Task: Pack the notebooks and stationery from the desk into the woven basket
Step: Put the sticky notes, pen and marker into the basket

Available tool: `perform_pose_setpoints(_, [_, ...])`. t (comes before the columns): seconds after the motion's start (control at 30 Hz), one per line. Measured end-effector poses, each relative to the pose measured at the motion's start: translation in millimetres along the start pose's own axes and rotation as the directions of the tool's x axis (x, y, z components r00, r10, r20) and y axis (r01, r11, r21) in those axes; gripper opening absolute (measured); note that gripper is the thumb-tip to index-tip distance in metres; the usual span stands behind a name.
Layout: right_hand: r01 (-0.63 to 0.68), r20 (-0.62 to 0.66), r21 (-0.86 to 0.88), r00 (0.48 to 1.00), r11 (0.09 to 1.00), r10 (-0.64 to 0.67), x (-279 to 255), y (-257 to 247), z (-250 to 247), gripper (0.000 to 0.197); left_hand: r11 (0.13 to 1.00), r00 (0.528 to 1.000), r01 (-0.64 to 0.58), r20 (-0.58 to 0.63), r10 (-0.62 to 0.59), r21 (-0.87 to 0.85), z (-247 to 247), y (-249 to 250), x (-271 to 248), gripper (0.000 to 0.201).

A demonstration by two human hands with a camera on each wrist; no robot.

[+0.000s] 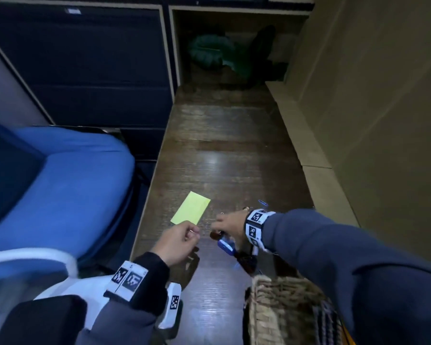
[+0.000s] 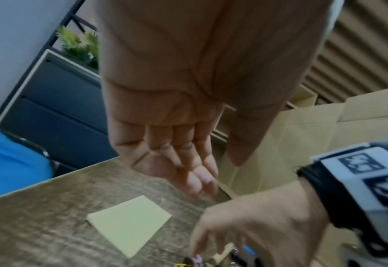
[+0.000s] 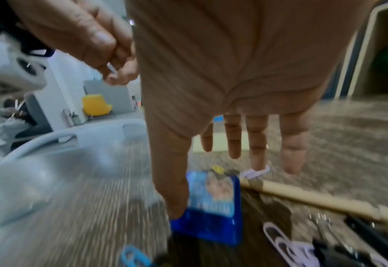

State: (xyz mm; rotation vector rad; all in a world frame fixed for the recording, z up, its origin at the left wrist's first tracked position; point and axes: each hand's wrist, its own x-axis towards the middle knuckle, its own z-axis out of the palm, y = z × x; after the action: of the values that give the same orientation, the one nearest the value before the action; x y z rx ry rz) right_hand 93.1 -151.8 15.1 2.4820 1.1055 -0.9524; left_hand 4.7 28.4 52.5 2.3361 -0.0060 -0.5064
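My left hand [image 1: 193, 232] hovers over the wooden desk [image 1: 224, 150] and pinches a small paper clip [image 3: 111, 68] between thumb and fingers. To its right, my right hand [image 1: 219, 226] is spread with straight fingers over a heap of small stationery. Its thumb touches a blue box [image 3: 211, 207] and one fingertip touches a lilac clip [image 3: 254, 173]. A yellow sticky-note pad [image 1: 190, 211] lies flat just beyond both hands. The woven basket [image 1: 281, 310] stands at the desk's near right, under my right forearm.
A pale wooden stick [image 3: 314, 200], lilac paper clips [image 3: 280, 240], a blue clip [image 3: 133, 256] and black clips [image 3: 360, 234] lie by the blue box. A blue chair [image 1: 55, 185] stands left of the desk. Cardboard boxes [image 1: 371, 120] line the right side.
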Motion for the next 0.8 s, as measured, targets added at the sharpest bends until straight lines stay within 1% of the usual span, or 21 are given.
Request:
perform_pose_setpoints(0.07, [0.057,0.013,-0.037,0.998,0.998,-0.057,12.8,4.2,12.3,0.075,0.997,0.997,0.074,-0.039,-0.072,0.037,-4.6,-10.6,18.0,0.019])
perform_pose_setpoints(0.13, [0.090,-0.004,-0.055,0.996,0.994,-0.091,20.1,7.5,21.6,0.075,0.987,0.988,0.137,-0.080,-0.130,0.087,-6.9,-17.4,37.1,0.025])
perform_pose_setpoints(0.23, [0.082,-0.049,-0.048,0.995,0.995,-0.085,20.3,11.8,24.1,0.074,0.954,0.977,0.209,-0.089,-0.194,0.215,-2.4,-23.1,68.3,0.036])
perform_pose_setpoints(0.33, [0.032,-0.103,0.038,0.994,0.999,-0.028,5.0,15.5,13.0,0.073,0.890,0.955,0.297,-0.117,-0.273,0.345,7.8,-21.4,100.9,0.058])
perform_pose_setpoints(0.4, [-0.004,-0.138,0.163,0.990,0.987,0.027,-14.7,18.3,2.3,0.068,0.832,0.926,0.377,-0.153,-0.344,0.408,14.4,-21.7,119.1,0.074])
perform_pose_setpoints(0.47, [-0.025,-0.170,0.263,0.983,0.965,0.072,-40.0,19.9,-5.5,0.065,0.793,0.902,0.432,-0.205,-0.380,0.429,20.3,-19.0,132.1,0.085])
perform_pose_setpoints(0.57, [-0.066,-0.205,0.310,0.969,0.949,0.135,-82.9,19.1,-8.8,0.065,0.743,0.863,0.504,-0.246,-0.440,0.440,28.5,-17.6,143.0,0.103])
perform_pose_setpoints(0.6, [-0.085,-0.221,0.325,0.962,0.942,0.163,-98.4,17.7,-9.1,0.064,0.732,0.851,0.522,-0.208,-0.483,0.437,28.7,-27.1,153.7,0.112])
perform_pose_setpoints(0.63, [-0.103,-0.233,0.342,0.954,0.934,0.190,-113.1,16.0,-8.0,0.062,0.730,0.828,0.555,-0.187,-0.528,0.398,29.2,-34.8,162.1,0.127])
perform_pose_setpoints(0.67, [-0.112,-0.244,0.367,0.946,0.923,0.212,-127.2,13.9,-5.7,0.060,0.703,0.808,0.573,-0.144,-0.572,0.420,29.5,-44.4,170.8,0.149])
perform_pose_setpoints(0.7, [-0.117,-0.252,0.397,0.940,0.910,0.230,-139.9,11.0,-2.8,0.060,0.684,0.798,0.579,-0.136,-0.587,0.444,28.0,-53.8,178.9,0.167])
perform_pose_setpoints(0.73, [-0.116,-0.254,0.426,0.937,0.897,0.242,-151.9,7.3,1.2,0.061,0.694,0.802,0.578,-0.143,-0.579,0.429,27.9,-62.3,184.1,0.170])
perform_pose_setpoints(0.77, [-0.117,-0.247,0.447,0.937,0.887,0.248,-162.6,3.3,5.4,0.064,0.725,0.812,0.569,-0.127,-0.569,0.388,28.9,-74.0,193.2,0.155])
perform_pose_setpoints(0.8, [-0.123,-0.222,0.465,0.943,0.877,0.250,-171.4,-1.0,10.6,0.064,0.763,0.828,0.553,-0.113,-0.550,0.335,28.9,-81.7,200.9,0.129])
